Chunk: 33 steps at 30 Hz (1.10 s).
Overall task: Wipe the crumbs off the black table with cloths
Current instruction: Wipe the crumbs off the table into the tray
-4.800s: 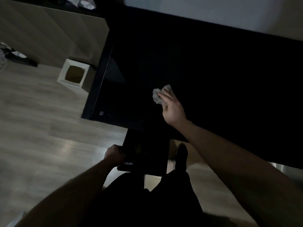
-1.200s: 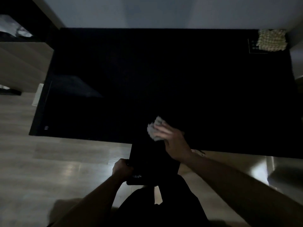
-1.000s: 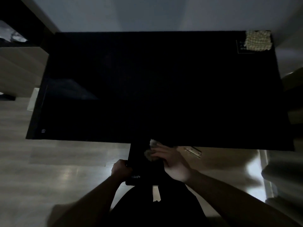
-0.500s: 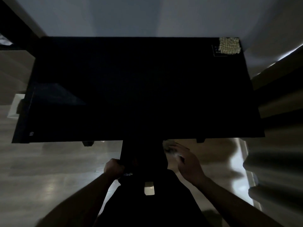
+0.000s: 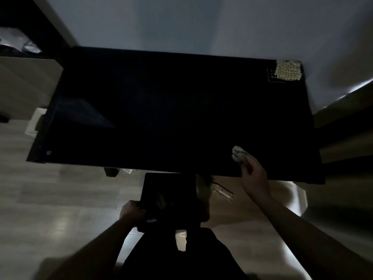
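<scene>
The black counter (image 5: 161,110) fills most of the view, a glossy dark slab set against a pale wall (image 5: 181,23), with a faint grey reflection on its left part; crumbs cannot be made out in this dim light. Below its near edge lies pale wood-look floor (image 5: 60,199). A flat black tray (image 5: 168,195) (a dustpan, perhaps; too dark to tell) sits just under the counter's near edge, and the left hand (image 5: 131,212) holds it at its near left corner, grip closed round the rim. To the right of that, the right hand (image 5: 253,176) reaches over the counter's near edge, fingers curled in a pinching grip on a crumpled pale cloth (image 5: 238,154), which bunches out beyond the fingertips and rests on the counter surface. Far beyond the right grip, at the counter's far right corner, lies a second cloth (image 5: 288,72), cream, square and waffle-textured, flat and apart from both hands.
</scene>
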{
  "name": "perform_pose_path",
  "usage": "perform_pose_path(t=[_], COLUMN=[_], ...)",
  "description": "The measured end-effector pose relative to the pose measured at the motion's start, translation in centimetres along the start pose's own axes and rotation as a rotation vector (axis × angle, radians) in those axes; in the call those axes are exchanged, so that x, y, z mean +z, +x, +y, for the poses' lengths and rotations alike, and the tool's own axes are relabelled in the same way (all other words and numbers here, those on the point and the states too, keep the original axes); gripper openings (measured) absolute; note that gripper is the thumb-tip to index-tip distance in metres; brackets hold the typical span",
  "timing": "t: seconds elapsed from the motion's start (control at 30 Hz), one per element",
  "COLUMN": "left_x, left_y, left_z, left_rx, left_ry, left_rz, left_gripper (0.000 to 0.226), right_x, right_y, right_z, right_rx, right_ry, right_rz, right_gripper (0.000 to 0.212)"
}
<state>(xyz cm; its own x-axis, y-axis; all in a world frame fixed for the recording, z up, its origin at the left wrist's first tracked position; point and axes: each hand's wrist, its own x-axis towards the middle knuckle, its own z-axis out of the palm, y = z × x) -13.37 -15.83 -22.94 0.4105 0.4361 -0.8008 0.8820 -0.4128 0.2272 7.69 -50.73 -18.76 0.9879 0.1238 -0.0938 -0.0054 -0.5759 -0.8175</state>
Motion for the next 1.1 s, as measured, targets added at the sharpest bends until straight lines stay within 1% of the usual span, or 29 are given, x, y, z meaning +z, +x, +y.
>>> perform_pose_path(t=[0.07, 0.17, 0.47, 0.6, 0.67, 0.8, 0.93, 0.97, 1.03, 1.1], left_x=[-0.1, -0.5, -4.0, -6.5, -8.1, -11.9, -16.2, -17.3, -19.6, -21.7], left_y=[-0.7, -1.6, -1.9, -1.1, -0.5, 1.6, 3.8, 4.2, 5.1, 6.0], left_z=[-0.5, -1.6, -7.4, -10.9, -13.2, -18.2, -23.3, -24.5, -26.7, -28.8], left_rx=[-0.012, -0.035, -0.095, -0.095, -0.092, -0.074, -0.058, -0.054, -0.053, -0.070], left_ry=[0.006, -0.001, -0.057, -0.056, -0.062, -0.046, -0.042, -0.045, -0.034, -0.030], left_rz=[0.024, 0.058, 0.158, 0.173, 0.163, 0.131, 0.089, 0.084, 0.077, 0.078], left_gripper=[0.022, 0.024, 0.017, 0.012, 0.015, 0.011, 0.018, 0.017, 0.006, 0.013], right_x=[0.7, 2.6, 10.2, 13.9, 16.1, 20.9, 25.6, 26.7, 28.8, 30.9], right_y=[0.0, -0.3, -2.5, -3.9, -4.8, -6.8, -9.4, -9.9, -10.7, -11.1], right_z=[-0.1, -0.5, -6.4, -9.4, -11.0, -13.8, -18.0, -19.2, -21.3, -23.3], right_rx=[0.009, 0.005, -0.043, -0.019, -0.015, -0.012, 0.051, 0.067, 0.077, 0.043], right_ry=[-0.028, -0.037, -0.032, -0.034, -0.030, -0.059, -0.050, -0.048, -0.037, -0.032], right_rz=[-0.048, -0.151, -0.353, -0.369, -0.380, -0.347, -0.315, -0.309, -0.303, -0.312], right_gripper=[0.030, 0.034, 0.038, 0.039, 0.039, 0.039, 0.038, 0.038, 0.038, 0.039])
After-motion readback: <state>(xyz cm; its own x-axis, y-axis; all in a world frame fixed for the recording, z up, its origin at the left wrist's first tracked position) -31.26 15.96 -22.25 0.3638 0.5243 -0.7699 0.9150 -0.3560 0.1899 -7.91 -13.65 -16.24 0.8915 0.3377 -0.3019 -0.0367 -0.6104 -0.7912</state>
